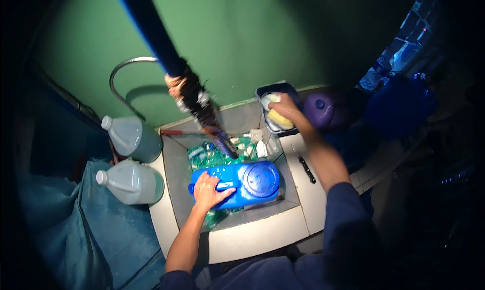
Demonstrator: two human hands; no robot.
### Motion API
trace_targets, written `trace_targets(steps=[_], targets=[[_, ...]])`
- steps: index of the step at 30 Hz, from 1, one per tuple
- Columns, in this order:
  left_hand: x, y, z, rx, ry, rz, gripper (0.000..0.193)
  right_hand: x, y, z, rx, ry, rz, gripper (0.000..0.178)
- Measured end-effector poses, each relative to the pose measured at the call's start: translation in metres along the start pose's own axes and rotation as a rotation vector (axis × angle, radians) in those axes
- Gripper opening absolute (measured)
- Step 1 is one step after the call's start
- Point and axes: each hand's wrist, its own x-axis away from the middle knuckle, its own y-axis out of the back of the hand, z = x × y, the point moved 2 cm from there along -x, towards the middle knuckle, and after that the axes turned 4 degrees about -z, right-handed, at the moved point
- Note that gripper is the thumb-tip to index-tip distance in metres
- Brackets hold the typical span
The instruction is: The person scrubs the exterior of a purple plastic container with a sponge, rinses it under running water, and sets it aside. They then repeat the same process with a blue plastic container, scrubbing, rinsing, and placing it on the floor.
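Note:
A blue plastic jug [237,204] lies on its side across the grey sink [177,189], its round base toward the right. My left hand [204,188] is closed on it by the handle. Beyond the sink's right corner stands a dark blue tub [260,92]. My right hand [285,107] reaches into this tub, its fingers closed on a yellow sponge [280,120] with whitish foam or cloth beside it. My fingertips there are partly hidden. Under the jug, the sink holds several green and clear plastic pieces [202,156].
Two whitish jugs [132,181] stand left of the sink. A blue pipe [151,32] with wrapped rags hangs over it, and a curved metal tube [113,78] rises behind. A black-handled knife [306,170] lies on the white tiled counter [252,242]. A purple container [318,110] stands beside the tub.

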Motion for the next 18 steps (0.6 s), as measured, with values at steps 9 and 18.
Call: trace_targets(steps=[9, 18], targets=[[0.003, -0.001, 0.006, 0.005, -0.036, 0.032, 0.054, 0.220, -0.089, 0.035, 0.502, 0.831, 0.137, 0.019], [0.024, -0.019, -0.024, 0.344, 0.188, -0.384, 0.065, 0.233, -0.152, 0.056, -0.055, 0.532, 0.093, 0.031]])
